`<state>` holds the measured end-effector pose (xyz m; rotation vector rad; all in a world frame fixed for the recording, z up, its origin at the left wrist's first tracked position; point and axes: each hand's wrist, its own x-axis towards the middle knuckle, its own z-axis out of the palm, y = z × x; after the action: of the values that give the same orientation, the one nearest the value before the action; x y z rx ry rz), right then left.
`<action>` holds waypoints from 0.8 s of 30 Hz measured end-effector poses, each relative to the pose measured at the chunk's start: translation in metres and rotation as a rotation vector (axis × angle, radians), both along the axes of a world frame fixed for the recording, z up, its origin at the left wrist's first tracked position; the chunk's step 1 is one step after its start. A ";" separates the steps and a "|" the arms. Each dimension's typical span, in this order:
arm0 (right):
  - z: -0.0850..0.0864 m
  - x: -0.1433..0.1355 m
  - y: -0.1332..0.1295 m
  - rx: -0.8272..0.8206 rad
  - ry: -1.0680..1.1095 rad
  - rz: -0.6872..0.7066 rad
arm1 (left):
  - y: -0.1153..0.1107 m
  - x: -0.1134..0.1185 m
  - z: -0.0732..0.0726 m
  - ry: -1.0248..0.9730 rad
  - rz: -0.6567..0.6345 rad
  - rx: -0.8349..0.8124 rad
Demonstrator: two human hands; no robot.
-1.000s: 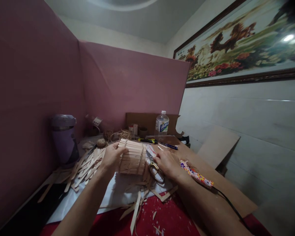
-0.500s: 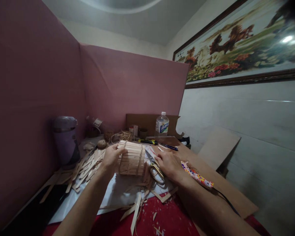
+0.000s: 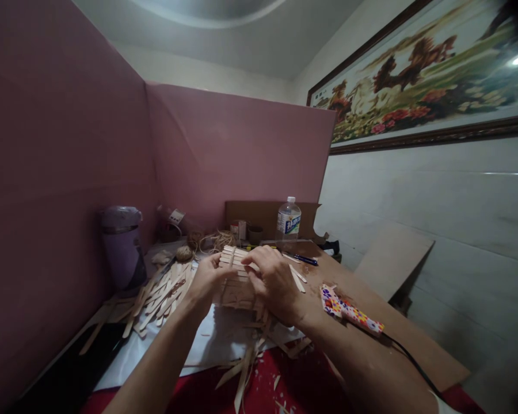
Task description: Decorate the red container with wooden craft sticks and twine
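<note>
A container-like piece of pale wooden craft sticks [image 3: 235, 294], set side by side and bound with twine, is held above white paper [image 3: 218, 333]. My left hand [image 3: 206, 280] grips its left end, with the thumb across the front. On its right side, my right hand [image 3: 275, 283] is bent over the sticks with fingers and thumb against them, covering much of that end. No scissors show now. Loose craft sticks [image 3: 168, 299] lie heaped left of my left hand, and broken stick pieces [image 3: 244, 374] lie below the piece.
A flower-patterned glue gun [image 3: 351, 313] with a black cord lies on the brown board to the right. Behind are a blue pen-like tool [image 3: 305, 260], a plastic bottle [image 3: 289, 223] and a twine ball [image 3: 184, 253]. A purple lidded tumbler [image 3: 121, 247] stands left, before the pink partition [image 3: 237, 144].
My right hand has moved left from beside the gold-handled scissors onto the right side of the stick piece. The scissors are out of sight now. My left hand keeps its grip.
</note>
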<state>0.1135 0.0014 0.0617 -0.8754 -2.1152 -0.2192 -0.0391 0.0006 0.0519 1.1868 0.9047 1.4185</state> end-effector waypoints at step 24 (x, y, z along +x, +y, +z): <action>-0.009 -0.022 -0.002 0.273 -0.425 -0.275 | -0.007 0.015 0.005 0.057 0.016 0.112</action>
<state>0.0917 -0.0002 0.0530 -1.0171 -2.2638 -0.8829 -0.0241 -0.0065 0.0572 1.3118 0.8857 1.4708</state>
